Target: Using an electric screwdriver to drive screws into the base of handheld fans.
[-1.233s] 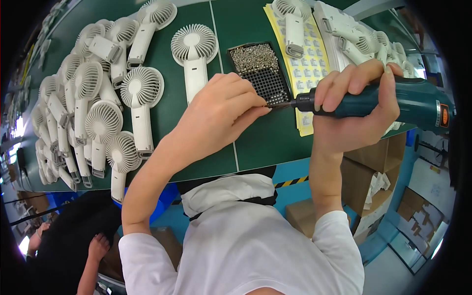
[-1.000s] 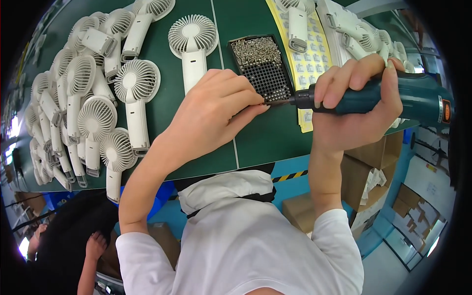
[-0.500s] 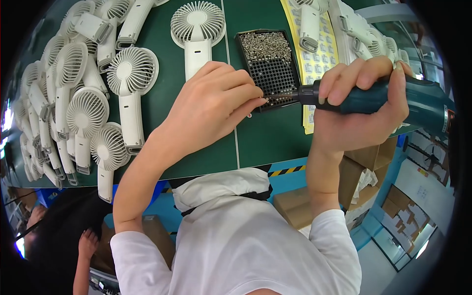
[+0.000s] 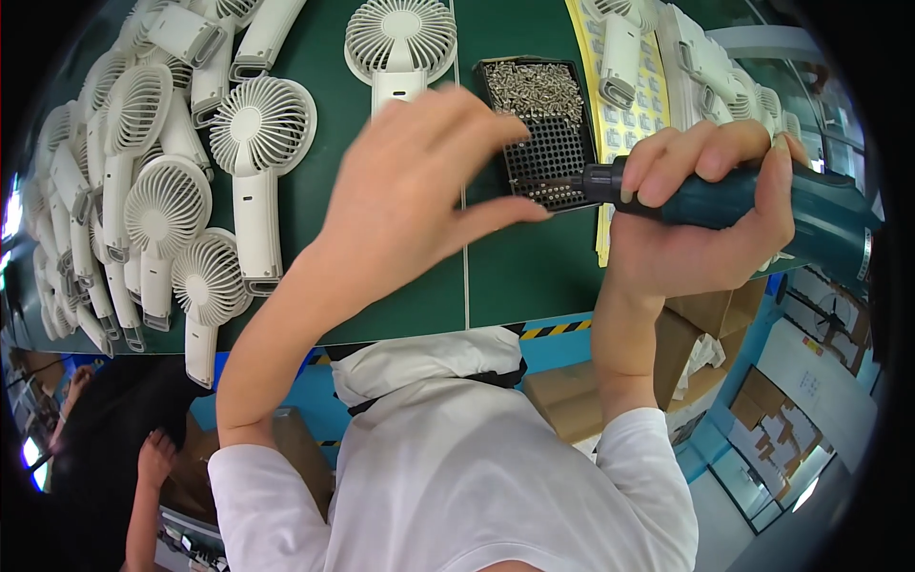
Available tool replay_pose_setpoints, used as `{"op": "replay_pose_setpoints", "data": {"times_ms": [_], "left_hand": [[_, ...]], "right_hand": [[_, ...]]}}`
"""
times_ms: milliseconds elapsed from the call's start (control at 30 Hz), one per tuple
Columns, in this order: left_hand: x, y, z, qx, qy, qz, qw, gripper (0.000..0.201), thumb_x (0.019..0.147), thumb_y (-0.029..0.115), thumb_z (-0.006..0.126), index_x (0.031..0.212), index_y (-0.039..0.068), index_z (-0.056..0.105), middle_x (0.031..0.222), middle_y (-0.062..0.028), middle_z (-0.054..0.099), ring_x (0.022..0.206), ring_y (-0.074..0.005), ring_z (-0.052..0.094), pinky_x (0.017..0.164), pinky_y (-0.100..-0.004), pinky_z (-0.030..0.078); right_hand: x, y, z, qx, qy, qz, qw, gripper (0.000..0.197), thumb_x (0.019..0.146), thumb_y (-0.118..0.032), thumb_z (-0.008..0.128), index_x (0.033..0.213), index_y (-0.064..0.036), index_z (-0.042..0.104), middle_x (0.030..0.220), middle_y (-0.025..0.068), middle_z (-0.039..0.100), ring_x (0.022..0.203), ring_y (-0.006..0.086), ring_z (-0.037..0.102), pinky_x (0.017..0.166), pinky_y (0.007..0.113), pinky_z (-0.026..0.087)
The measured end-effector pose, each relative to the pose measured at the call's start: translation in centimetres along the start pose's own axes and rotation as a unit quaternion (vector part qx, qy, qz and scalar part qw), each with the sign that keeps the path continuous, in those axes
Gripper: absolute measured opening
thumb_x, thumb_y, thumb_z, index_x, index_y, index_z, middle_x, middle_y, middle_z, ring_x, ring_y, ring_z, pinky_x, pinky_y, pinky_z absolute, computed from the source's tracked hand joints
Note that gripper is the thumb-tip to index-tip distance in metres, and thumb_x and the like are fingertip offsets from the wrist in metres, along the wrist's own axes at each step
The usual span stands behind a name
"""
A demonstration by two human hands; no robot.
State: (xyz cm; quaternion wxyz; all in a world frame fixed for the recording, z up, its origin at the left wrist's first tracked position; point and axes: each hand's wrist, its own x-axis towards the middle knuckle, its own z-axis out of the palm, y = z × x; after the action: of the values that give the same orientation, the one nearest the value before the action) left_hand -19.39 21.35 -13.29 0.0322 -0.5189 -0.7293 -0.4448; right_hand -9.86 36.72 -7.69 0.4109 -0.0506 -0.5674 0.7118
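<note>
My right hand [image 4: 696, 224] is wrapped round a dark teal electric screwdriver [image 4: 827, 208], held level with its thin bit pointing left over the screw tray. My left hand [image 4: 410, 181], slightly blurred, is apart from the bit; its thumb and fingers are spread and nothing shows between them. Beneath the bit lies the black screw tray [image 4: 589, 129]. Loose silver screws [image 4: 538, 91] fill its far part, and a few sit in the holes of its perforated near part. Just beyond my left hand lies a white handheld fan [image 4: 400, 43], its handle partly hidden by the fingers.
Many white fans [image 4: 157, 210] crowd the left of the green table [image 4: 534, 262]. Yellow label sheets [image 4: 615, 138] lie right of the tray, with another fan [image 4: 621, 57] on them and more beyond. Cardboard boxes [image 4: 567, 396] stand below the table. Another person's hand [image 4: 155, 458] shows lower left.
My left thumb and fingers, pinched together at the screwdriver's tip before, have parted and come away from it. The right hand keeps its hold on the screwdriver. The view has shifted slightly.
</note>
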Motion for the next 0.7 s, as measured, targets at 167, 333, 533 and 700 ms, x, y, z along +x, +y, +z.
{"op": "replay_pose_setpoints", "data": {"times_ms": [167, 333, 533, 700], "left_hand": [[-0.4, -0.8, -2.1, 0.234, 0.019, -0.201, 0.951, 0.045, 0.078, 0.042, 0.074, 0.084, 0.002, 0.055, 0.077, -0.0097, 0.057, 0.060, -0.0282, 0.058, 0.052, -0.0355, 0.045], [-1.6, -2.0, -1.8, 0.285, -0.071, -0.179, 0.939, 0.051, 0.083, 0.048, 0.068, 0.079, 0.000, 0.051, 0.069, -0.0119, 0.055, 0.051, -0.0309, 0.059, 0.043, -0.0363, 0.046], [0.0, -2.3, -2.4, -0.271, -0.064, -0.429, 0.859, 0.047, 0.090, 0.034, 0.064, 0.105, -0.006, 0.045, 0.065, -0.0063, 0.059, 0.056, -0.0165, 0.063, 0.052, -0.0303, 0.050], [-0.9, -1.6, -0.9, -0.485, -0.051, -0.457, 0.744, 0.033, 0.098, 0.031, 0.051, 0.111, 0.001, 0.050, 0.085, -0.0054, 0.062, 0.075, -0.0144, 0.064, 0.074, -0.0286, 0.050]], "right_hand": [[0.3, 0.2, -0.2, 0.001, 0.014, -0.026, 1.000, 0.019, 0.096, -0.027, 0.040, 0.102, -0.0107, 0.048, 0.071, 0.0054, 0.049, 0.039, 0.0175, 0.042, 0.036, 0.033, 0.040], [0.2, -0.3, 0.2, -0.037, -0.028, -0.022, 0.999, 0.021, 0.095, -0.027, 0.039, 0.102, -0.0096, 0.048, 0.071, 0.0050, 0.049, 0.039, 0.0170, 0.041, 0.036, 0.033, 0.040], [-0.3, -1.0, 1.4, -0.003, -0.033, -0.028, 0.999, 0.022, 0.095, -0.027, 0.039, 0.097, -0.0084, 0.050, 0.071, 0.0042, 0.049, 0.038, 0.0158, 0.039, 0.034, 0.032, 0.038], [-0.5, -1.6, 2.8, 0.005, -0.018, -0.023, 1.000, 0.022, 0.095, -0.027, 0.039, 0.094, -0.0087, 0.051, 0.069, 0.0033, 0.047, 0.038, 0.0154, 0.038, 0.033, 0.031, 0.037]]}}
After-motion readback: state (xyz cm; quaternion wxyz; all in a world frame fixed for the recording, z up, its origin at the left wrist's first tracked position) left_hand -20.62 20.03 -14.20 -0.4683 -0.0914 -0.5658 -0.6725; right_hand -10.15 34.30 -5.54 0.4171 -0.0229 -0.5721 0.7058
